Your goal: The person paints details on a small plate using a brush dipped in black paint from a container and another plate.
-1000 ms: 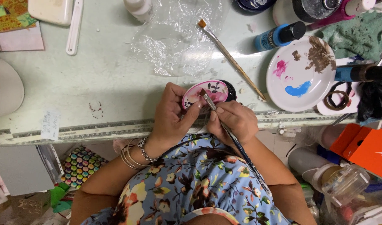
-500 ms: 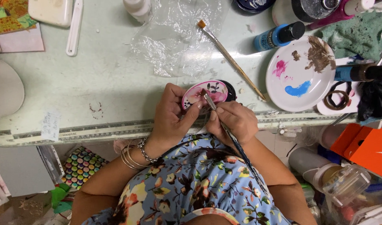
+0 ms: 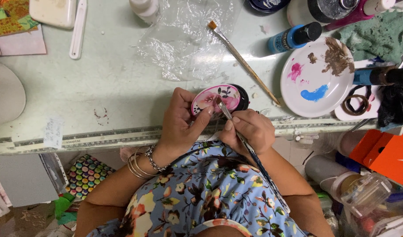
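My left hand grips the near edge of a small oval pink piece painted with flowers and dark leaves, which rests on a black round base at the table's front edge. My right hand pinches a thin paintbrush like a pen, its tip touching the pink oval's surface. The brush handle runs back over my right forearm. Both hands sit close together, just in front of my flowered dress.
A white palette plate with pink, blue and brown paint lies to the right. A second long brush lies diagonally beside crumpled clear plastic. A blue paint bottle, jars and a green cloth crowd the far right.
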